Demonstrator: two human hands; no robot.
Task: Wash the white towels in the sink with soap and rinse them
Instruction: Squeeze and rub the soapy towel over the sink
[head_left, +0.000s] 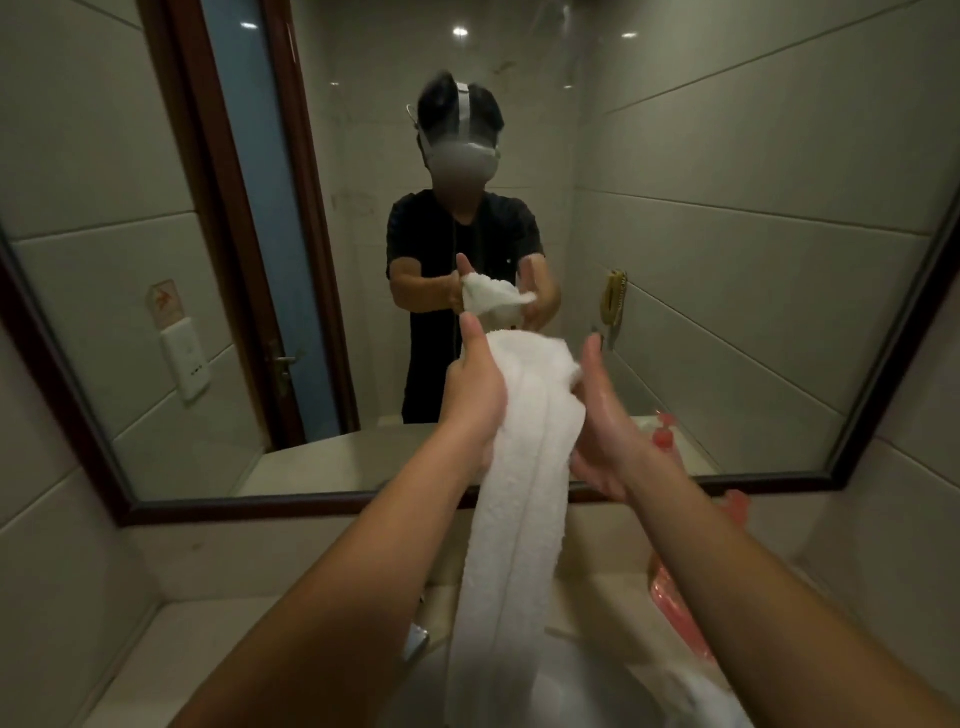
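- Towel (524, 467): a white towel, folded lengthwise into a long strip, is held up in front of the mirror (727, 260). Its top end sits between the two hands and the rest hangs straight down toward the sink (587, 691) at the bottom of the view.
- Left hand (475, 395): raised at the end of an outstretched forearm, it grips the towel's upper left edge. The thumb points up alongside the cloth, and the fingers curl round behind it, out of sight.
- Right hand (605, 431): just right of the towel, palm turned inward and wet, fingers straight and pointing up. The palm presses against the towel's right side, and a bunched corner of cloth rests against the fingers near the top. It is open, not wrapped round the cloth.
- Both forearms reach forward from the lower corners and converge on the towel.
- Soap bottle (675, 592): a pink bottle stands on the counter (218, 649) to the right of the sink, partly hidden behind the right forearm.
- A second white cloth (696, 696) lies blurred at the lower right, by the sink's edge.
- The mirror reflects the person holding the towel with both hands.
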